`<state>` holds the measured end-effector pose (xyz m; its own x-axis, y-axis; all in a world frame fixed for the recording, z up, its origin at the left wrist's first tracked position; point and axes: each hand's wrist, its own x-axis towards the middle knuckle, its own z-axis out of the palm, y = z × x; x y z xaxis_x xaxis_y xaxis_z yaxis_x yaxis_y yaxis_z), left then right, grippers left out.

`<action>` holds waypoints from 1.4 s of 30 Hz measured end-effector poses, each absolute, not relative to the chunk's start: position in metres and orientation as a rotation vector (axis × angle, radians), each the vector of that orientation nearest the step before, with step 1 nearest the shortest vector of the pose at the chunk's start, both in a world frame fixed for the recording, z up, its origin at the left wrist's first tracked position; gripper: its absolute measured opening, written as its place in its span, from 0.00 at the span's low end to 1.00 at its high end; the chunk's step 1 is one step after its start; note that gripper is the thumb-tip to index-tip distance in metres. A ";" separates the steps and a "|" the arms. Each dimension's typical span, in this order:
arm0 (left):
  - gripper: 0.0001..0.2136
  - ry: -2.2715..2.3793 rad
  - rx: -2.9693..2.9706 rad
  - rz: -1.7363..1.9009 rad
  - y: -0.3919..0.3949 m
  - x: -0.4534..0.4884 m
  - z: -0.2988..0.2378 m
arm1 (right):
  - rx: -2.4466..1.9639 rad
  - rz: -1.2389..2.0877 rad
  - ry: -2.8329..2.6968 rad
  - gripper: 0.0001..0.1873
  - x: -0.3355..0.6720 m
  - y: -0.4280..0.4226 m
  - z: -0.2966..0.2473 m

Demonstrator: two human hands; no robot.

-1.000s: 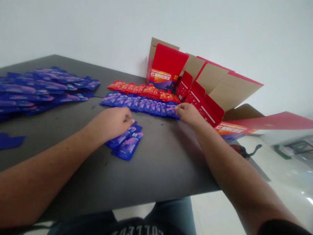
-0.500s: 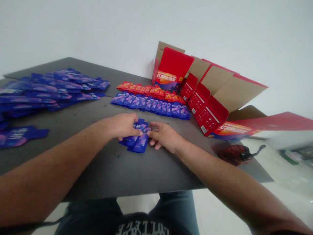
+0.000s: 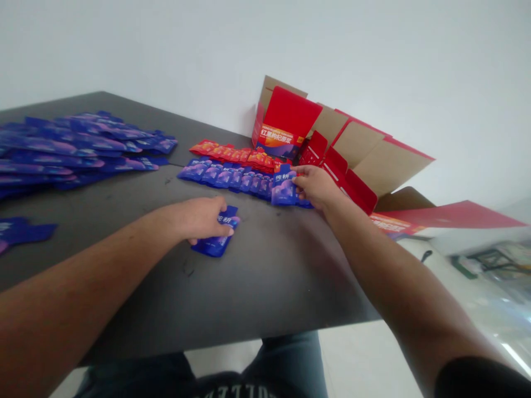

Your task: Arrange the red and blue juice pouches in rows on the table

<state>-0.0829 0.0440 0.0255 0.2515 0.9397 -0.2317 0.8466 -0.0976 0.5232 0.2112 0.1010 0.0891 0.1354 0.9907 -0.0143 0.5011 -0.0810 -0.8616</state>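
Observation:
A blue spouted pouch (image 3: 284, 189) with white lettering is pinched upright in my right hand (image 3: 314, 185), over the right end of the blue pouch row (image 3: 236, 176). My left hand (image 3: 205, 220) is closed on another blue pouch (image 3: 213, 245) low over the middle of the table; the hand covers its left side. Behind the blue row lies a row of red-orange pouches (image 3: 226, 152), partly overlapped by it. My right hand and its pouch hide some of both rows' right ends.
A big heap of blue pouches (image 3: 83, 146) covers the grey table's (image 3: 136, 276) left side, with a loose pouch (image 3: 25, 232) nearer me. Open red cartons (image 3: 292, 113) with raised cardboard flaps stand at the back right against the wall.
My right hand has moved away and to the right, carrying one blue pouch from beside my left hand to the row. My left hand keeps another pouch. The camera view has shifted slightly.

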 end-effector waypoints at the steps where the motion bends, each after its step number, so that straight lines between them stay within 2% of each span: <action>1: 0.33 1.622 1.981 0.217 0.044 -0.083 0.024 | -1.714 0.852 -1.427 0.19 0.214 0.112 0.090; 9: 0.33 1.606 1.903 0.263 0.049 -0.087 0.020 | -1.898 0.763 -1.428 0.10 0.216 0.162 0.065; 12: 0.32 1.603 1.907 0.285 0.049 -0.087 0.020 | -1.959 0.678 -1.470 0.14 0.222 0.171 0.059; 17: 0.36 1.620 1.959 0.210 0.048 -0.086 0.020 | -2.055 0.541 -1.542 0.19 0.232 0.177 0.059; 21: 0.30 1.662 2.172 0.208 0.049 -0.087 0.020 | -2.042 0.395 -1.617 0.23 0.233 0.161 0.068; 23: 0.30 1.719 2.281 0.201 0.049 -0.088 0.019 | -2.008 0.364 -1.661 0.22 0.226 0.139 0.071; 26: 0.38 1.737 2.312 0.109 0.048 -0.086 0.016 | -1.933 0.545 -1.814 0.16 0.202 0.093 0.066; 29: 0.43 1.688 2.269 0.109 0.047 -0.081 0.016 | -1.772 1.072 -2.028 0.24 0.170 0.049 0.053; 31: 0.38 1.647 2.220 0.194 0.047 -0.077 0.018 | -1.674 1.240 -2.015 0.28 0.153 0.032 0.043; 34: 0.28 1.539 2.133 0.361 0.046 -0.072 0.021 | -1.588 1.319 -1.873 0.29 0.140 0.026 0.034; 39: 0.21 1.449 2.010 0.677 0.048 -0.065 0.011 | -1.547 1.294 -1.636 0.31 0.139 0.030 0.029; 41: 0.19 1.383 1.964 0.821 0.051 -0.062 0.004 | -1.548 1.283 -1.605 0.26 0.140 0.030 0.029; 42: 0.17 1.346 1.942 0.897 0.053 -0.062 0.000 | -1.533 1.305 -1.602 0.20 0.139 0.029 0.029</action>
<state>-0.0615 0.0529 0.0004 0.2554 0.9482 0.1887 0.5393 -0.3017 0.7862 0.1394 0.0289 0.0290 -0.1884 0.9569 -0.2212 0.4100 -0.1281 -0.9030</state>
